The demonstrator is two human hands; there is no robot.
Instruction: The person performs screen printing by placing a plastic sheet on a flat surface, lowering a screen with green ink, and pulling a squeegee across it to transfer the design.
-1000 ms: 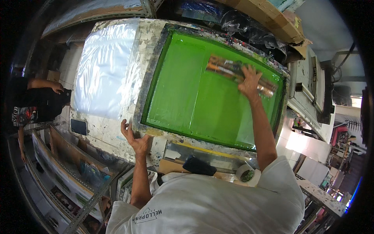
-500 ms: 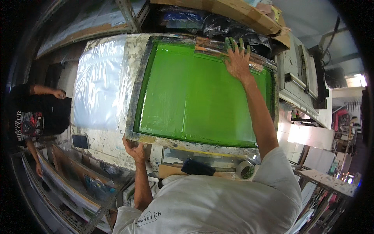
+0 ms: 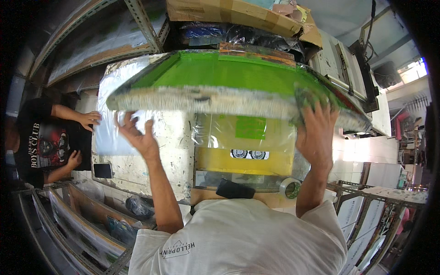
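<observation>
A large printing screen frame (image 3: 220, 101) with green mesh (image 3: 229, 71) is tilted up off the table, its near edge raised toward me. My left hand (image 3: 137, 135) grips the frame's near edge at the left. My right hand (image 3: 316, 126) grips the same edge at the right, fingers stained green. Under the lifted frame lies a yellow sheet (image 3: 245, 146) under clear film, with a green patch and a small black-and-white print. A squeegee (image 3: 256, 49) rests along the frame's far end.
The worn white table (image 3: 146, 169) carries a tape roll (image 3: 289, 187), a black object (image 3: 235, 189) and a dark phone (image 3: 102, 170). A person in a black shirt (image 3: 41, 137) stands at the left, one hand on a clear plastic sheet (image 3: 110, 114). Cardboard boxes (image 3: 238, 13) sit behind.
The screen lay flat with my right hand on the squeegee at its far end and my left at the near edge. Now both hands hold the near edge and the frame is swung up.
</observation>
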